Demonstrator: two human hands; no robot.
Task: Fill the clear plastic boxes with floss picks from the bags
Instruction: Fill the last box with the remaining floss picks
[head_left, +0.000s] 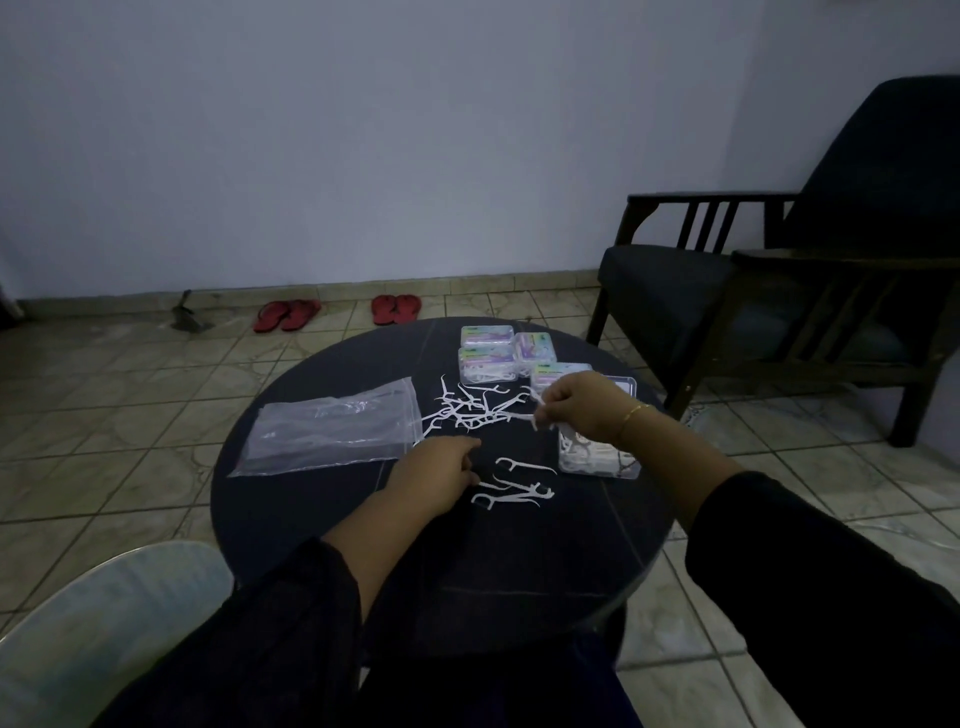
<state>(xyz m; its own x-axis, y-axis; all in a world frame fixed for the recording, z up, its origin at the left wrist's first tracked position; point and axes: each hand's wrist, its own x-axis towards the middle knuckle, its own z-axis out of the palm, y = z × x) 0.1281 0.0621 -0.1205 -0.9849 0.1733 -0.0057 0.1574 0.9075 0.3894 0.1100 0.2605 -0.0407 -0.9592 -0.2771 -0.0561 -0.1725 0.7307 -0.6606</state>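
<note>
On a round dark table (311, 525), loose white floss picks (470, 408) lie scattered in the middle, with a smaller group (519, 491) nearer me. My right hand (584, 408) pinches one or two floss picks above the pile, just over an open clear box (597, 457) partly filled with picks. My left hand (441, 475) rests on the table beside the near group, fingers loosely curled and pointing toward the picks, holding nothing I can see. An empty clear plastic bag (332, 428) lies flat at the left. Several closed, filled boxes (488, 353) sit at the far side.
A dark wooden armchair (779, 270) stands at the right, close to the table. Two pairs of red sandals (337, 312) and a dustpan (187, 317) lie on the tiled floor by the wall. A pale chair seat (93, 634) sits at the bottom left.
</note>
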